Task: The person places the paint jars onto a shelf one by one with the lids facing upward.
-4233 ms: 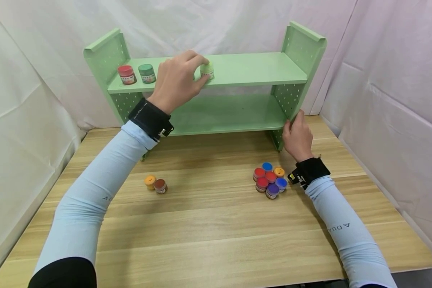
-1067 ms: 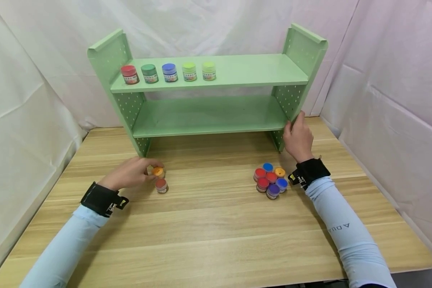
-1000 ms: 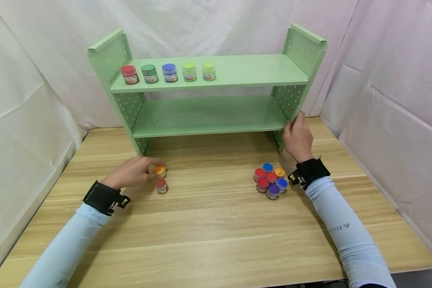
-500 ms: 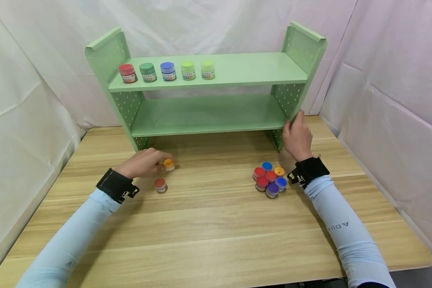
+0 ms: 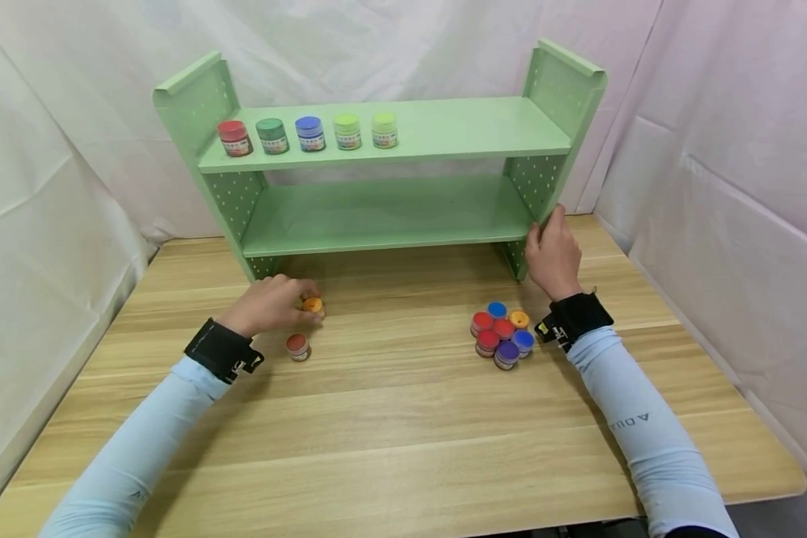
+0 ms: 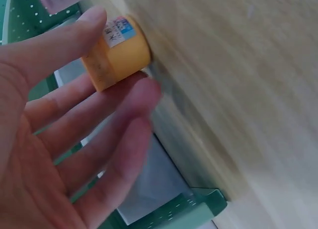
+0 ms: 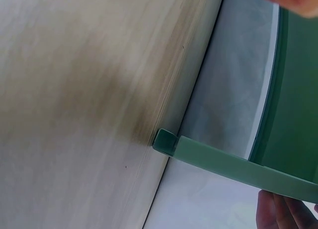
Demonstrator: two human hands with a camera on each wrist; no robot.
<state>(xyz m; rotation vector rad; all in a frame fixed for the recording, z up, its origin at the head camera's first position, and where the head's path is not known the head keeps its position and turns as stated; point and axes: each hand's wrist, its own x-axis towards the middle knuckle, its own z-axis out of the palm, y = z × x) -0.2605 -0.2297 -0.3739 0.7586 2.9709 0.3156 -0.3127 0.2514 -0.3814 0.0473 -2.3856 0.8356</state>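
My left hand [image 5: 272,302] pinches a small orange-lidded paint jar [image 5: 313,305] between thumb and fingers, low over the table before the shelf's left leg. In the left wrist view the jar [image 6: 124,52] lies tilted against the thumb, its label showing. A brown-lidded paint jar [image 5: 298,346] stands just below that hand, apart from it. My right hand [image 5: 554,258] grips the right side panel of the green two-tier shelf [image 5: 471,127]; its fingers [image 7: 285,211] curl over the panel's edge in the right wrist view.
On the upper tier, a row of jars stands from the left: red [image 5: 235,139], green [image 5: 272,137], blue [image 5: 310,134] and yellow-green [image 5: 347,132]. Several jars with red, blue, orange and purple [image 5: 506,354] lids cluster at the table's right. White cloth [image 5: 726,187] surrounds the table.
From the upper tier, where it held a yellow-green jar, my left hand has come down to the orange jar. That jar has shifted right and back from the brown one. My right hand stays put.
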